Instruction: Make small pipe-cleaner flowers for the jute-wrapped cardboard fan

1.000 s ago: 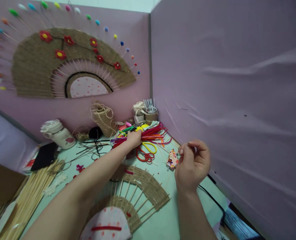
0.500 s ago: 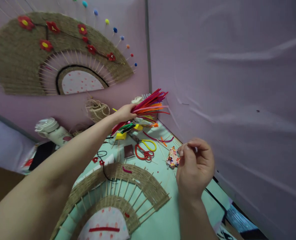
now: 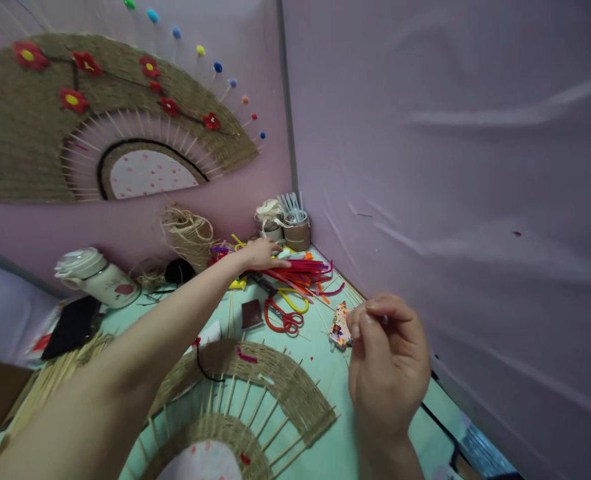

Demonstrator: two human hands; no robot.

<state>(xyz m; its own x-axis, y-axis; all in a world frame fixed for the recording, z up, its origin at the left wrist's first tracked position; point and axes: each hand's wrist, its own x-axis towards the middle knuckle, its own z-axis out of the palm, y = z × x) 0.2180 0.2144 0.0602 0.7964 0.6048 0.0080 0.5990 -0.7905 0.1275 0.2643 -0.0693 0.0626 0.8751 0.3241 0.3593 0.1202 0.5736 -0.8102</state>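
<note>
My left hand [image 3: 264,255] reaches across to the far part of the table. It lies over a bundle of red, pink and orange pipe cleaners [image 3: 308,268], thumb and fingers apart; its underside is hidden. On the near right, my right hand [image 3: 388,357] is raised with thumb and forefinger pinched together; what they hold, if anything, is too small to make out. Just beside those fingertips is a small floral-patterned object [image 3: 340,327], partly covered. Below both hands lies a woven fan [image 3: 275,373] with wooden ribs and a pink pipe cleaner piece [image 3: 247,356] on it.
Red-handled scissors [image 3: 284,319] and yellow-handled scissors [image 3: 295,300] lie near a brown square [image 3: 252,314]. Behind stand a twine spool [image 3: 190,233], a jar [image 3: 296,230] and a white bottle [image 3: 98,277]. A larger fan with red flowers [image 3: 125,87] hangs on the wall.
My left hand has come down with the pipe cleaners, which now rest on the table, and its fingers have loosened. My right hand keeps its pinch. The view has shifted slightly.
</note>
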